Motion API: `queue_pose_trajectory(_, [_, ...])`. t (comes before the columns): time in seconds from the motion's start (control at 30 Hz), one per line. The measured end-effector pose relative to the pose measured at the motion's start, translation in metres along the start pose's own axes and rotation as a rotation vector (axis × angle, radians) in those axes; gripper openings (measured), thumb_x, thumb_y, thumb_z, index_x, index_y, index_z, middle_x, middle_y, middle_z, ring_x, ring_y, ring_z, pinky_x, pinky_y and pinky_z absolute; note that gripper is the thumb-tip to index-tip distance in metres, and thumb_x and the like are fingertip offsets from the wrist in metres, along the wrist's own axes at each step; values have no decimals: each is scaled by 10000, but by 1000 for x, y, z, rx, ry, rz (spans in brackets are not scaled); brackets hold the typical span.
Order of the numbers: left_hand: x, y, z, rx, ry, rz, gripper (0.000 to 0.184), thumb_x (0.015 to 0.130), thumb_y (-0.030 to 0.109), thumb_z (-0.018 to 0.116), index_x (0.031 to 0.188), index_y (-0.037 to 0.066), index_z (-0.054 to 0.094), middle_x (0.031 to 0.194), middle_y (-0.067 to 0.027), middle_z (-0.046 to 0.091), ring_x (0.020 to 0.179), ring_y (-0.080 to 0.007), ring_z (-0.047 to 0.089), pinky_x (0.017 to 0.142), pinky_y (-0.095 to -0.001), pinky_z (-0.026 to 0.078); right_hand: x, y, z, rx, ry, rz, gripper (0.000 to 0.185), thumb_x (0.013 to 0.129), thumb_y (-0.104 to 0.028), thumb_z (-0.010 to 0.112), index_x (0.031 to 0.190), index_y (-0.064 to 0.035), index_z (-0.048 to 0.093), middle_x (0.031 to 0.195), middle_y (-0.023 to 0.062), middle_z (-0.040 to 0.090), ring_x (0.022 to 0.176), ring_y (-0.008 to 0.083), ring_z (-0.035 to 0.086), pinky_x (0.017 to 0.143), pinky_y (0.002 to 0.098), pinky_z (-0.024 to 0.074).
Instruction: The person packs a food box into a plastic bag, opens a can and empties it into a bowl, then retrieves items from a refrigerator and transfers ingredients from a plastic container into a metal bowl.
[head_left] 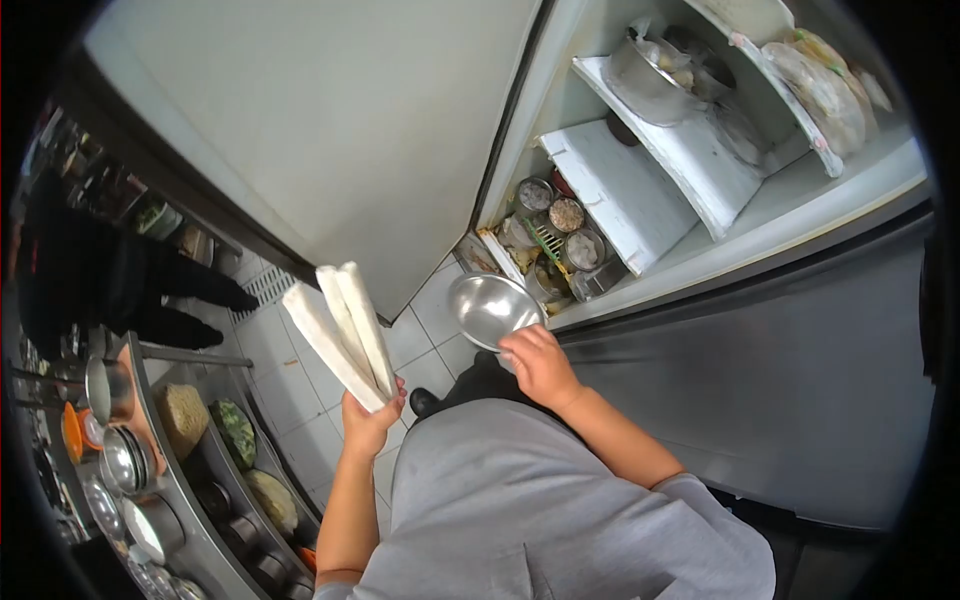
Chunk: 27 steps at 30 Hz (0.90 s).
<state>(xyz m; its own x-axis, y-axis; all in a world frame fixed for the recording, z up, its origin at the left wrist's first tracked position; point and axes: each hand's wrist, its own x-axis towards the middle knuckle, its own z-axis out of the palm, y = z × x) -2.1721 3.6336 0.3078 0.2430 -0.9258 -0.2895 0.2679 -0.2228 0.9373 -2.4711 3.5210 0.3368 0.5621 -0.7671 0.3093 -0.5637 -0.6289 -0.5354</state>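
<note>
My left hand (368, 422) is closed around the lower ends of several long white sticks (336, 345), whose upper ends fan slightly apart. What the sticks are made of I cannot make out. In my right hand (545, 370) is a shiny metal bowl (487, 308), gripped by its near rim. The bowl's inside faces up and shows nothing in it. Beyond the bowl stands an open fridge (625, 205) with white shelves. At its bottom are several food-filled metal containers (566, 215).
The fridge door (320, 130) stands open ahead on the left. A large metal pot (650, 85) and bagged food (820, 95) sit on the upper shelves. At lower left, a rack (190, 465) carries bowls, noodles and greens. Another person (120, 260) stands at far left.
</note>
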Motion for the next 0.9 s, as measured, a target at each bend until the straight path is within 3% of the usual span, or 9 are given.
queue_pose_trajectory(0.17, [29, 27, 12, 303, -82, 119, 443, 776, -22, 718, 1206, -27, 613, 1043, -94, 732, 948, -173, 705, 834, -342, 583, 27, 24, -20, 106, -191, 134, 171, 937, -84, 688, 1101, -40, 705, 1005, 129, 697, 984, 374, 630, 901, 457, 512])
queue_pose_trajectory(0.23, [44, 38, 22, 415, -282, 140, 478, 767, -32, 722, 1230, -25, 603, 1049, -97, 735, 942, -173, 711, 826, -336, 586, 38, 19, -28, 128, -199, 94, 166, 938, -93, 695, 1097, -48, 703, 994, 118, 693, 978, 371, 627, 896, 457, 515])
queue_pose_trajectory(0.37, [52, 67, 61, 189, -414, -37, 520, 786, -62, 745, 1281, 17, 605, 1041, -66, 728, 959, -142, 702, 826, -327, 592, 62, 4, -46, 61, -209, 27, 183, 944, -146, 701, 1117, -87, 702, 1003, 109, 686, 1014, 349, 624, 922, 469, 489])
queue_pose_trajectory(0.5, [58, 78, 82, 46, -360, 28, 559, 806, -68, 750, 1326, 22, 567, 1072, -87, 720, 987, -161, 707, 835, -333, 602, 73, 18, -54, 127, -41, 236, 551, 843, -413, 831, 1278, -125, 654, 1083, 119, 689, 1069, 335, 614, 945, 464, 476])
queue_pose_trajectory(0.6, [67, 104, 100, 516, -231, 286, 588, 791, -8, 781, 1328, 51, 550, 1098, -135, 733, 978, -262, 739, 821, -389, 592, 85, 25, -58, 241, -121, 250, 914, 695, -658, 880, 1392, -127, 619, 1244, 189, 698, 1184, 358, 635, 1041, 482, 483])
queue_pose_trajectory(0.7, [73, 120, 120, 1119, -220, 557, 610, 709, 8, 804, 1273, 60, 579, 1044, -219, 706, 989, -455, 678, 849, -499, 554, 92, 34, -29, 482, -10, 145, 862, 727, -620, 888, 1341, -68, 639, 1250, 180, 700, 1157, 323, 662, 999, 459, 515])
queue_pose_trajectory(0.73, [74, 117, 122, 1121, -222, 594, 619, 703, 10, 806, 1275, 62, 573, 1050, -220, 702, 994, -456, 674, 847, -514, 549, 96, 21, -33, 848, 38, 237, 713, 792, -516, 878, 1266, -26, 668, 1223, 151, 707, 1135, 261, 671, 960, 414, 537])
queue_pose_trajectory(0.8, [76, 110, 126, 1131, -228, 636, 629, 697, 11, 808, 1276, 64, 568, 1055, -221, 698, 999, -457, 669, 844, -528, 543, 93, 21, -21, 891, 67, 317, 616, 826, -449, 849, 1240, -27, 676, 1213, 140, 707, 1127, 240, 668, 954, 393, 536])
queue_pose_trajectory(0.9, [76, 109, 133, 1065, -271, 427, 704, 691, 59, 841, 1325, 64, 534, 1113, -222, 692, 1046, -443, 666, 899, -514, 539, 88, 19, -8, 921, 131, 400, 443, 887, -307, 759, 1215, -23, 669, 1194, 129, 702, 1107, 232, 672, 948, 389, 537])
